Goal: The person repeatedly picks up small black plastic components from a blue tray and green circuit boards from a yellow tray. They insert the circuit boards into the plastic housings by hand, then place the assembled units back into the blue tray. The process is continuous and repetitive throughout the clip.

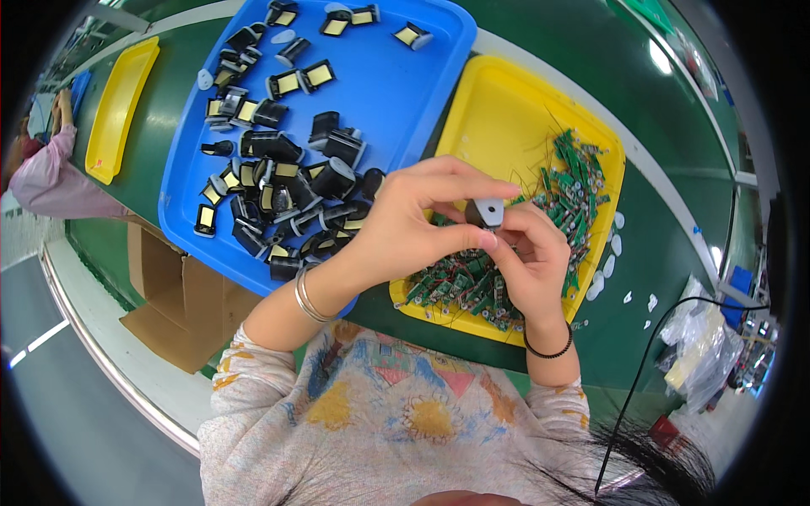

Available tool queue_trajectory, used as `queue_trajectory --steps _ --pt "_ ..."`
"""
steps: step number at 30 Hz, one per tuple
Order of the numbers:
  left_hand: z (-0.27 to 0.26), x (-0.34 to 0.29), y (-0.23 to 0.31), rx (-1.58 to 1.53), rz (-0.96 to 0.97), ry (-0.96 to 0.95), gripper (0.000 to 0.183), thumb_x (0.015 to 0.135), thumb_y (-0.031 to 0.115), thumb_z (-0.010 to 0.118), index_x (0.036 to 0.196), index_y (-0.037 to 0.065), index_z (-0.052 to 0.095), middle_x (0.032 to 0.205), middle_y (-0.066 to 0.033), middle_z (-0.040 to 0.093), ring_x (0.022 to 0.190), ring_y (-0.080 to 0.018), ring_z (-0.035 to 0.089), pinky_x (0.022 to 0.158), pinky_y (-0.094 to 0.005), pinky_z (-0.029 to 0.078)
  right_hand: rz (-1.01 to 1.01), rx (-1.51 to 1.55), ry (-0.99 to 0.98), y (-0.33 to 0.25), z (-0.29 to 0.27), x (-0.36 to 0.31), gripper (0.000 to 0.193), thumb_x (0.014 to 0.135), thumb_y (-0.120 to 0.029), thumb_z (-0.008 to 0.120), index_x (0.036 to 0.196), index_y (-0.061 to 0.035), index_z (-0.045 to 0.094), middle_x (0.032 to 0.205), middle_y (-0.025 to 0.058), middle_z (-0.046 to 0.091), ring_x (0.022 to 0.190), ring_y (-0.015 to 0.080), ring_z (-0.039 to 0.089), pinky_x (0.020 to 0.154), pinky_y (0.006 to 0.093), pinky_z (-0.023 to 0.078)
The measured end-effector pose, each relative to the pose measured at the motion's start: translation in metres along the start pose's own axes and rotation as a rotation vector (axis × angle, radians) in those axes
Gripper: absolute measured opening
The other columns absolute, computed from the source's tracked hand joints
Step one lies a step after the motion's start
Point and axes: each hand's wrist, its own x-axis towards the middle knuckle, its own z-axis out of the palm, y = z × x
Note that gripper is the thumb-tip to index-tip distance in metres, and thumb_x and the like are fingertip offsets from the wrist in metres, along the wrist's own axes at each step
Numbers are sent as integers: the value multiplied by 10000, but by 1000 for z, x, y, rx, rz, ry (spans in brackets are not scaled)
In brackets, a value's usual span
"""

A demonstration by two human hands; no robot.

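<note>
Above the yellow tray (pixel 498 97), my two hands meet around a small black plastic housing (pixel 487 212) with a light grey end piece that has a dark hole. My left hand (pixel 413 221) grips it between thumb and fingers from the left. From the right, my right hand (pixel 533 257) pinches it with bent fingers, partly hiding it. Many green circuit boards (pixel 574 181) with thin wires lie heaped in the yellow tray under my hands. To the left, a blue tray (pixel 401 93) holds many similar black housings (pixel 270 145), several with pale yellow faces.
Loose grey-white oval pieces (pixel 609 266) lie right of the yellow tray on the green table (pixel 650 211). Clear plastic bags (pixel 704 346) and a black cable (pixel 633 384) are at the right. A cardboard box (pixel 181 291) stands lower left. Far left, another person's arm (pixel 63 177) is near a second yellow tray (pixel 122 110).
</note>
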Motion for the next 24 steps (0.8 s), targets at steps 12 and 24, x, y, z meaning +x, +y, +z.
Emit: queue_trajectory --steps 12,24 --pt "-89 12 -40 1498 -306 583 397 783 324 602 1141 157 559 1089 -96 523 1013 -285 453 796 -395 403 -152 -1409 75 100 -111 199 145 764 -133 583 897 -140 639 866 48 618 823 235 588 693 360 480" --pt "-74 20 -30 1192 152 562 201 656 117 691 839 100 610 733 -25 568 773 -232 514 652 -341 413 -383 -881 -98 38 -56 118 186 702 -151 647 863 -64 616 893 87 601 917 278 528 809 354 426"
